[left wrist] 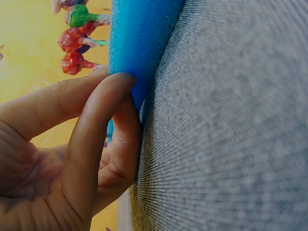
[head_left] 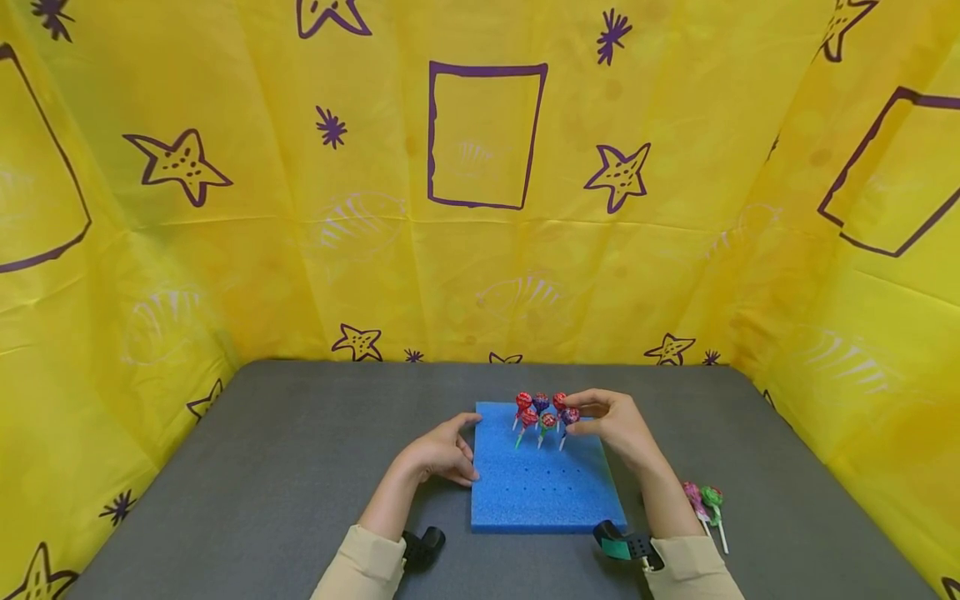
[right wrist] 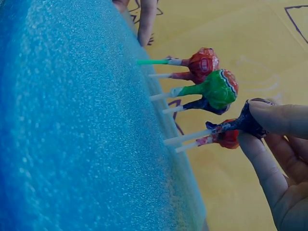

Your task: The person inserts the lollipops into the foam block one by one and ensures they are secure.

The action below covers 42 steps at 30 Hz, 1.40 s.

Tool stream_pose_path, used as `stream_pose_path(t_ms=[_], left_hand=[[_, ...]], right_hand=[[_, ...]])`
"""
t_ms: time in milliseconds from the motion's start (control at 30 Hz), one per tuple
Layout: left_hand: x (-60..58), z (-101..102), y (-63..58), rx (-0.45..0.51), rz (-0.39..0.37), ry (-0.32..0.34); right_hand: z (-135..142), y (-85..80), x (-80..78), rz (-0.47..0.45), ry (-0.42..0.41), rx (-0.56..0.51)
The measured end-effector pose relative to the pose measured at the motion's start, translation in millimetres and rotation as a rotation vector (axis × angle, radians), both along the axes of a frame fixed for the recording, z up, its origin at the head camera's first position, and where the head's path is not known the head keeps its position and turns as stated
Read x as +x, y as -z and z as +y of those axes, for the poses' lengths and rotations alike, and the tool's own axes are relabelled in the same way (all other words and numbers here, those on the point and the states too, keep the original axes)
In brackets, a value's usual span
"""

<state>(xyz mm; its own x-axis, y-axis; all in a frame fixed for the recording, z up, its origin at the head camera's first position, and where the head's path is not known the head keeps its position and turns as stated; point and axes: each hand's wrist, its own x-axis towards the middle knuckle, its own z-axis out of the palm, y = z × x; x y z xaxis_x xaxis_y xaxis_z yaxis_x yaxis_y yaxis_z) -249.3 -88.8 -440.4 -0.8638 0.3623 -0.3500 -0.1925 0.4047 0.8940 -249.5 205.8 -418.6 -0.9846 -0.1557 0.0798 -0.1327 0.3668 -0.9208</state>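
A blue foam board lies flat, with several small holes in its nearer half. My right hand pinches a dark purple-wrapped lollipop by its head, between thumb and fingers. Its white stick meets the foam at the right end of the front row. Also upright in the board are a green lollipop, a red one on a green stick, and several more red or dark ones behind. My left hand rests against the board's left edge, thumb and index fingertip touching it apart from each other.
Right of my right forearm, a pink lollipop and a green-wrapped lollipop lie on the dark grey table. Yellow patterned cloth hangs around the back and sides. Black bands are on both wrists.
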Motion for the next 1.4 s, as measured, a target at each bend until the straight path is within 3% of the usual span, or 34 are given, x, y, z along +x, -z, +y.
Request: stream_pose_path(t_ms=[600, 1400], left_hand=[[-1.4, -0.1, -0.3, 0.014, -0.002, 0.002], [0.8, 0.8, -1.9, 0.014, -0.006, 0.000]], right_hand=[[1.1, 3.5, -2.5, 0.016, -0.067, 0.006], [-0.4, 6.0, -3.4, -0.025, -0.070, 0.023]])
